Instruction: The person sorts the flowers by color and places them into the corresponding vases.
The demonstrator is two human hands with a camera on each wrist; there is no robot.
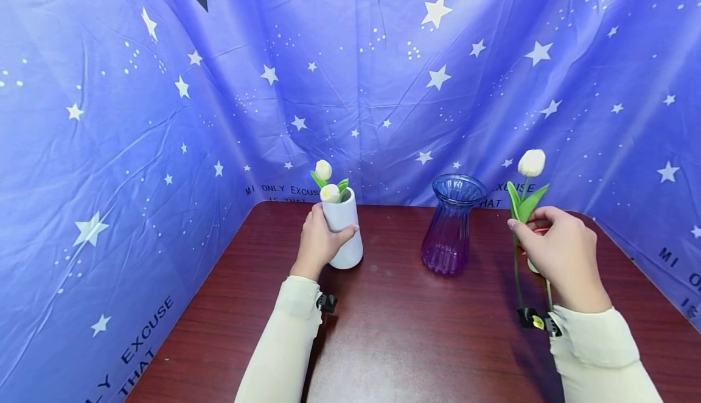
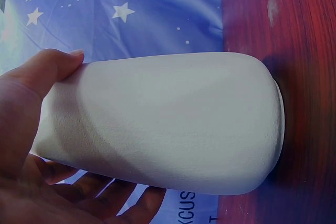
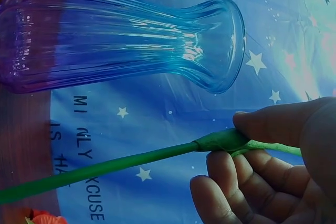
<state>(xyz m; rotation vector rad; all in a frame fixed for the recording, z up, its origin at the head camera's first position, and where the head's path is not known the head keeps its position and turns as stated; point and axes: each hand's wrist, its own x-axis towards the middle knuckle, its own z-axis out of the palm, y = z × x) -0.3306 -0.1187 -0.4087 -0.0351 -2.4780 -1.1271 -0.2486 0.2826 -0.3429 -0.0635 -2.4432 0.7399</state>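
Note:
My left hand (image 1: 317, 241) grips the upper part of a white vase (image 1: 347, 248), thumb on one side and fingers round the other. Two white artificial tulips (image 1: 323, 170) with green leaves poke out of its mouth. In the left wrist view the base of the vase (image 2: 173, 124) is down at the tabletop. Over on the right, my right hand (image 1: 566, 260) pinches a single white tulip (image 1: 531, 163) just below its leaves, held upright above the table. Its green stem (image 3: 115, 166) crosses the right wrist view, apart from the ribbed blue-purple glass vase (image 1: 449, 232).
Under my right hand a red flower (image 3: 48, 217) shows partly, with other flower parts mostly hidden by the hand and wrist. The brown wooden table (image 1: 394, 330) is bounded by a blue star-printed cloth (image 1: 378, 105) at the back and both sides.

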